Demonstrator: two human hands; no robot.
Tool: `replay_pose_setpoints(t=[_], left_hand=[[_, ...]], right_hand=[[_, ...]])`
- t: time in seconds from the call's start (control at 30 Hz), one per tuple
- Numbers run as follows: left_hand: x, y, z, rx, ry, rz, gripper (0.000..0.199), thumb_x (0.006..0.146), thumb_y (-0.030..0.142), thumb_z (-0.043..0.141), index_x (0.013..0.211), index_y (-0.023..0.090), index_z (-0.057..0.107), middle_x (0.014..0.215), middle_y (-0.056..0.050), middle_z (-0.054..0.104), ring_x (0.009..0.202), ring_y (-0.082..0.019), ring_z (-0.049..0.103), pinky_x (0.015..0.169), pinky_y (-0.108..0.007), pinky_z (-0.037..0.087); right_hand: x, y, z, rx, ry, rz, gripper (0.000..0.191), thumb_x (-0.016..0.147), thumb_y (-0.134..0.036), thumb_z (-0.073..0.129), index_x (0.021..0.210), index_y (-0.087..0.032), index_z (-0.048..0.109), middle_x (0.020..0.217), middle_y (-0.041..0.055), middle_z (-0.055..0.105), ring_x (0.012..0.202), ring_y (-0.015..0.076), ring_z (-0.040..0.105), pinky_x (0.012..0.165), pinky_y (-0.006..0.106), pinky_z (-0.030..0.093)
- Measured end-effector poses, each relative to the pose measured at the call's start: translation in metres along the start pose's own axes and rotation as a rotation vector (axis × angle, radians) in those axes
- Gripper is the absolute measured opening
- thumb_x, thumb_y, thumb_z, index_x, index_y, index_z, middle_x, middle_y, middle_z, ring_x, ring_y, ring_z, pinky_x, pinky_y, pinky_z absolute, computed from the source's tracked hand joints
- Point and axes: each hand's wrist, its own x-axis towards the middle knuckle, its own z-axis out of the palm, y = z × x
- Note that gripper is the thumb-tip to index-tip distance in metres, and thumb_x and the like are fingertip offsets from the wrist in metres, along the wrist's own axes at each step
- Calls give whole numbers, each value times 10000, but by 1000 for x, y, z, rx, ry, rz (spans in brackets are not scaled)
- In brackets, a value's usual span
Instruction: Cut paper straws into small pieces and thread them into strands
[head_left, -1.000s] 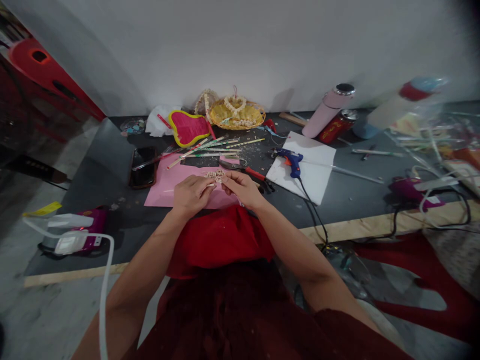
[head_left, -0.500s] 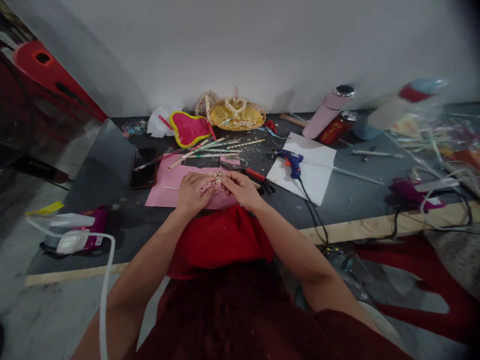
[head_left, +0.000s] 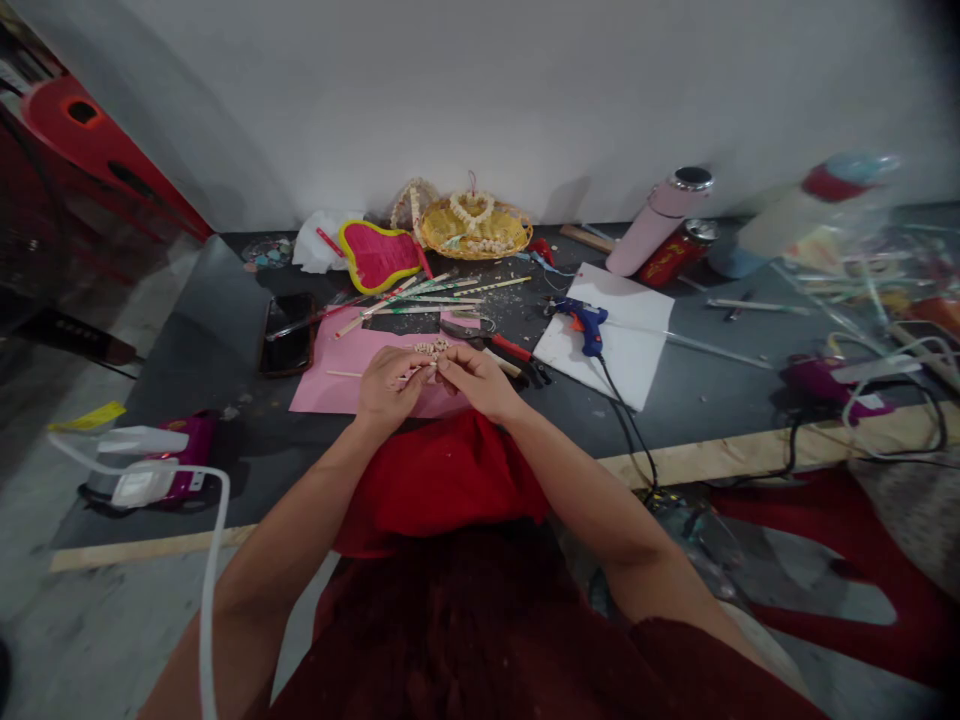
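Note:
My left hand (head_left: pixel 388 388) and my right hand (head_left: pixel 480 380) meet over a sheet of pink paper (head_left: pixel 322 390), fingers closed and fingertips touching or nearly so. Between them is a string of small cream pieces (head_left: pixel 433 347), which shows just beyond the fingertips; its lower part is hidden by my fingers. A thin pale stick (head_left: pixel 342 374) lies on the paper and runs toward my left hand. Beyond the hands are cutting pliers with red handles (head_left: pixel 512 347) and several printed paper-like strips (head_left: pixel 427 300).
A blue glue gun (head_left: pixel 585 320) rests on a white board (head_left: pixel 645 370), its cord running off the front edge. Behind stand a yellow basket (head_left: pixel 517 240), a pink flask (head_left: pixel 660 225) and a red can (head_left: pixel 675 255). A phone (head_left: pixel 288 335) lies left, near a purple device (head_left: pixel 191 455).
My fingertips have drawn closer together and cover more of the string of cream pieces. The things on the table have stayed in place.

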Motion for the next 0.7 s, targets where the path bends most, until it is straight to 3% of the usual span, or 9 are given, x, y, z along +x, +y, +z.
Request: replay_pose_setpoints(t=[0.23, 0.43, 0.7], left_hand=[[-3, 2, 2, -227, -22, -220, 181, 824, 348, 657, 895, 199, 731, 843, -47, 726, 808, -170, 639, 790, -311, 505], [-1, 1, 3, -639, 15, -488, 253, 722, 385, 759, 840, 165, 718, 836, -38, 713, 761, -154, 634, 750, -288, 513], [1, 2, -1, -846, -110, -561, 231, 684, 345, 810, 815, 169, 736, 785, -27, 696, 679, -109, 586, 646, -233, 473]], right_hand=[[0, 1, -1, -4, -18, -5, 367, 844, -560, 595, 790, -198, 560, 680, -39, 521, 586, 80, 446, 576, 238, 373], [-1, -4, -1, 15, -26, -38, 369, 776, -546, 683, 866, -204, 576, 736, -32, 541, 599, 80, 448, 572, 237, 378], [-2, -3, -1, -118, 24, -99, 308, 794, -491, 673, 785, -210, 547, 702, -30, 510, 617, 100, 429, 589, 255, 377]])
